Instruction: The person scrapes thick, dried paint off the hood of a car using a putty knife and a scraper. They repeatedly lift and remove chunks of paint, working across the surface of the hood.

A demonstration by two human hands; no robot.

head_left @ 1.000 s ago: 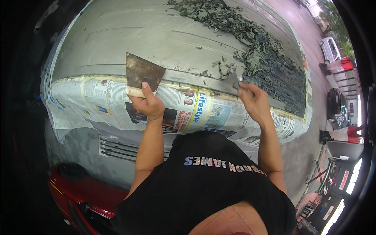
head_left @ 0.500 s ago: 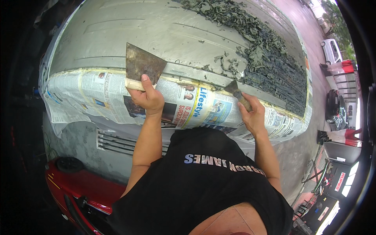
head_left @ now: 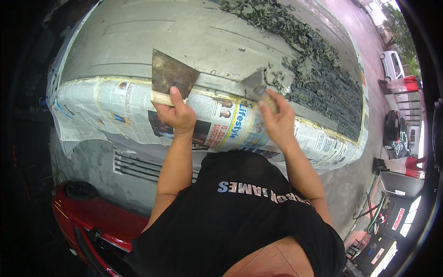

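Broadly, a gray panel (head_left: 138,46) spreads out in front of the person, wider than all else at the hands. Newspaper (head_left: 87,113) covers its near side, held along a yellowish taped edge. Dark, curled flakes (head_left: 307,55) heap over the panel's right part, a few scattered leftward. Above the newspaper's edge is a brown-stained plate (head_left: 173,74) with a pale strip at its base; the left hand (head_left: 177,115) grips it there, half closed, thumb on the face and fingers curled under. The right hand (head_left: 279,120) is closed around the handle of a scraper (head_left: 254,82), the smaller tool, its blade over the panel's near edge, left of the flakes; whether it touches cannot be told.
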